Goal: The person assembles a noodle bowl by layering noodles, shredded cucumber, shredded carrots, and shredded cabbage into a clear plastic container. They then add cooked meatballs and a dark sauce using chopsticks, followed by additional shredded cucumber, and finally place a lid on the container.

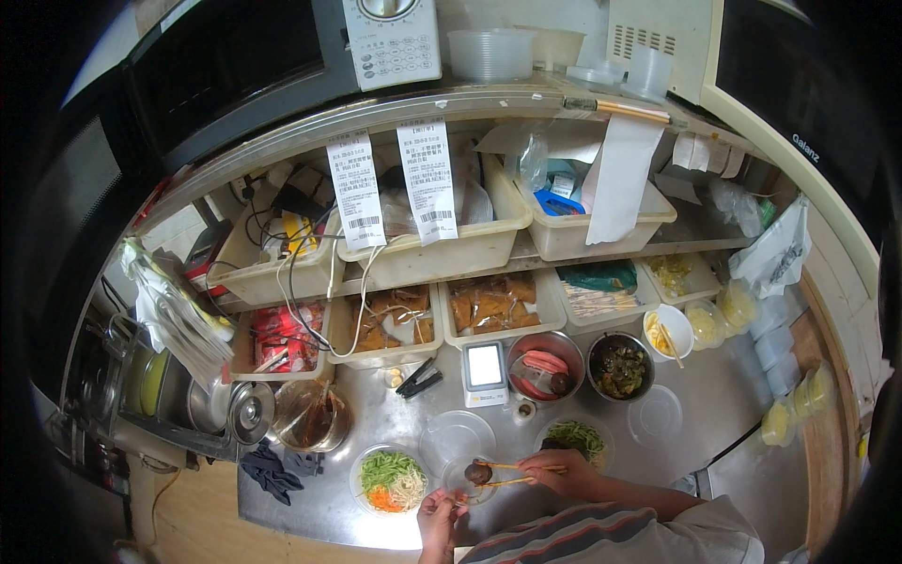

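My right hand (562, 474) holds a pair of wooden chopsticks (512, 482). Their tips grip a dark brown braised egg (477, 473) above a small clear plastic container (457, 470). Closed at the fingertips, my left hand (438, 521) pinches the near-left rim of that container. Just left of it is a clear bowl (387, 477) with shredded green, orange and pale vegetables. Beyond my right hand, another bowl (575, 442) holds green shreds and is partly hidden. Flat clear lids lie on the steel counter, one (458, 438) behind the small container and another (656, 415) farther right.
A steel bowl (545, 365) of red sausages and another (620, 367) of dark greens stand behind my hands. Nearby are a white-screened scale (485, 368), a black stapler (419, 378) and a white bowl (669, 331). Filled bins (387, 353) line the back; a dark cloth (271, 470) lies left.
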A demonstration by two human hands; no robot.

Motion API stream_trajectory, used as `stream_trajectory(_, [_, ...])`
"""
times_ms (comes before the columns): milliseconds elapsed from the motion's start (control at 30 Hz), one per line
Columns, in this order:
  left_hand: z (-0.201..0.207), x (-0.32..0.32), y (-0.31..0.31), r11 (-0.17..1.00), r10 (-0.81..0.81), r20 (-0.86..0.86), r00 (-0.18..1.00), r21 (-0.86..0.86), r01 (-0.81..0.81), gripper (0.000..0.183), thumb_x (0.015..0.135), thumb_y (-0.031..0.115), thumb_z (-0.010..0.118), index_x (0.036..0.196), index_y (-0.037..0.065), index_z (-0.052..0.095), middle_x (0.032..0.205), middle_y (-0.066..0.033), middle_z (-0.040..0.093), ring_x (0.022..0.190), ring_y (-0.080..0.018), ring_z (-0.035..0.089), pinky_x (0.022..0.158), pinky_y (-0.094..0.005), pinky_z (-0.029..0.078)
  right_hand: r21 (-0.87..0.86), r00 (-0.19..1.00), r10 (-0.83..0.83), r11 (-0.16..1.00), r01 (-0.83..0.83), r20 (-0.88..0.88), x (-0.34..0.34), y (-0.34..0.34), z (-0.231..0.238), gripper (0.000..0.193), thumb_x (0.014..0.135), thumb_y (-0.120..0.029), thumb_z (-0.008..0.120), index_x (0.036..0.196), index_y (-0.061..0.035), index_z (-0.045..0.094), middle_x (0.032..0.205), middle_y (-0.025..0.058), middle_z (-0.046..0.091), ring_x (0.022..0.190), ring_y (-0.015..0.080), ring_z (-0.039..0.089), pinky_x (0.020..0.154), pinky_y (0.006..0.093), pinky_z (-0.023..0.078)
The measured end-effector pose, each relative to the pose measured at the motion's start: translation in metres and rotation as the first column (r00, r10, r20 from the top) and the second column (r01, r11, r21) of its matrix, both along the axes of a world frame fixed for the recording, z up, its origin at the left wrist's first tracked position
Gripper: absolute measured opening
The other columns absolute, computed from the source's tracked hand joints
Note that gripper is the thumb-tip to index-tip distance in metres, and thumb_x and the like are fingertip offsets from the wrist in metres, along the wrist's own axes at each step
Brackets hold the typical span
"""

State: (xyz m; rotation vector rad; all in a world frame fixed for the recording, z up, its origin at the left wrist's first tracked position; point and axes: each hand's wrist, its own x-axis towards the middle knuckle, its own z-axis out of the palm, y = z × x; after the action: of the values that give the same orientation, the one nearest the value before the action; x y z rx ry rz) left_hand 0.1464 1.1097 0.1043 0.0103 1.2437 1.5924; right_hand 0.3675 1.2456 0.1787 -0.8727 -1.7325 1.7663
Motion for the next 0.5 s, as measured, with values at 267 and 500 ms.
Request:
stream_trajectory(267, [0.001,-0.002,0.0,1.0,-0.006,-0.006,1.0,-0.001,0.006,0.021,0.086,-0.001,0.054,0.106,-0.003,0.048,0.093,-0.0166,0.065,0.08,-0.024,0.067,0.063,-0.0286,0.056,-0.008,1.0,-0.019,1.0,0.019,-0.005,-0.001,0.0,0.001,0.019,0.09,-0.009,0.059,0.106,-0.0003,0.065,0.094,0.0096,0.066,0.082,0.012,0.061,0.072,0.0256,0.05])
stream_trajectory(500, [0.003,0.0,0.004,0.995,-0.093,-0.057,0.994,0.014,0.094,0.013,0.091,0.016,0.059,0.087,0.004,0.055,0.089,-0.0109,0.064,0.074,-0.0178,0.063,0.059,-0.0273,0.051,0.468,0.98,0.041,0.874,-0.129,0.193,0.01,0.008,0.009,0.019,0.09,-0.006,0.055,0.105,0.0028,0.063,0.094,0.0119,0.064,0.082,0.0193,0.062,0.074,0.031,0.052])
